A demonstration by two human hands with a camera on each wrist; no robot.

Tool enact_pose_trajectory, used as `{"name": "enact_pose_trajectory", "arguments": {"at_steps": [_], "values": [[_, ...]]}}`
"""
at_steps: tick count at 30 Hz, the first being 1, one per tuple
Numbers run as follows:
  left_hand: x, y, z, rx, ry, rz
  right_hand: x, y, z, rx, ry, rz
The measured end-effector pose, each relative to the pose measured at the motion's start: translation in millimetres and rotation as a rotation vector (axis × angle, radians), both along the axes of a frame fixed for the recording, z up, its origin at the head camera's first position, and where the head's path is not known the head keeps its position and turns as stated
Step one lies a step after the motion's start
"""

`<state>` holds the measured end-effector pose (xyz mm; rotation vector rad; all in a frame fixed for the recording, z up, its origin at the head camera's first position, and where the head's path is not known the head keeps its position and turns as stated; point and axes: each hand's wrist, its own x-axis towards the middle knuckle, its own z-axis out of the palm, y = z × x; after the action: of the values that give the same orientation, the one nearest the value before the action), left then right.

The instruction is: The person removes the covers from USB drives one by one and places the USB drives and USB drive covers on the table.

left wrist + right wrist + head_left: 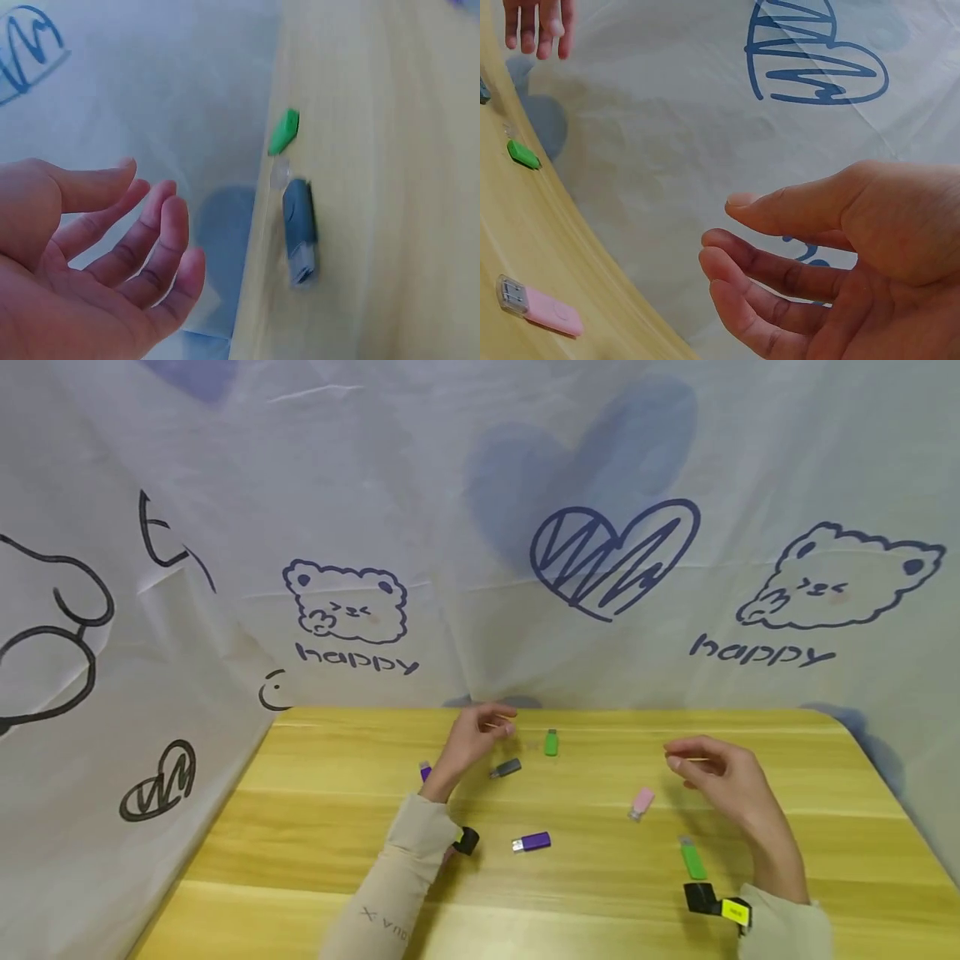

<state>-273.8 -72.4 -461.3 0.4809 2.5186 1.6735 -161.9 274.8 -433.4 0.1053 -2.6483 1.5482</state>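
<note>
My left hand (474, 737) hovers over the far part of the table, its fingers loosely bent and holding nothing. Just below it lies a dark grey USB flash drive (506, 768), also seen in the left wrist view with its plug towards the bottom. A green USB flash drive (552, 743) lies right of that hand, with a small clear piece (280, 173) beside it. On the right, my right hand (727, 774) is raised, fingers relaxed around an empty gap. Nearest it are a pink USB flash drive (553, 309) with a clear cap and a second green flash drive (693, 858).
A purple flash drive (532, 842) lies mid-table; another purple one (426, 772) is partly hidden by my left wrist. The wooden table (585, 910) ends at a white printed cloth (480, 527) behind and to the left. Each wrist carries a black camera (467, 840).
</note>
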Motion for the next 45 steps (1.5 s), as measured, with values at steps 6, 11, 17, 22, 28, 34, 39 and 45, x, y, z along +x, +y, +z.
{"name": "enact_pose_trajectory", "arguments": {"at_steps": [6,11,17,22,28,34,39,45], "values": [[27.0,1.0,-2.2,0.063,0.04,0.064,-0.4,-3,-4.2,0.018,0.019,0.01],[47.6,3.4,16.2,0.129,0.077,0.089,-2.1,-6,-5.8,0.039,0.02,0.018],[60.8,3.5,35.2,0.162,0.093,0.064,-2.5,-7,-8.2,0.067,0.086,0.045],[56.9,0.8,33.1,0.158,0.055,0.038,-6.8,-14,-12.0,0.096,0.125,0.082],[43.4,-4.4,11.5,0.168,0.067,0.054,-16.4,-24,-20.3,0.176,0.059,0.152],[39.6,-9.3,6.6,0.175,0.108,0.071,-22.9,-24,-32.2,0.246,0.025,0.225],[38.7,-12.4,6.0,0.154,0.105,0.097,-25.2,-19,-41.5,0.319,0.065,0.347],[38.9,-13.6,5.0,0.153,0.091,0.083,-27.5,-14,-42.2,0.418,0.128,0.496]]}}
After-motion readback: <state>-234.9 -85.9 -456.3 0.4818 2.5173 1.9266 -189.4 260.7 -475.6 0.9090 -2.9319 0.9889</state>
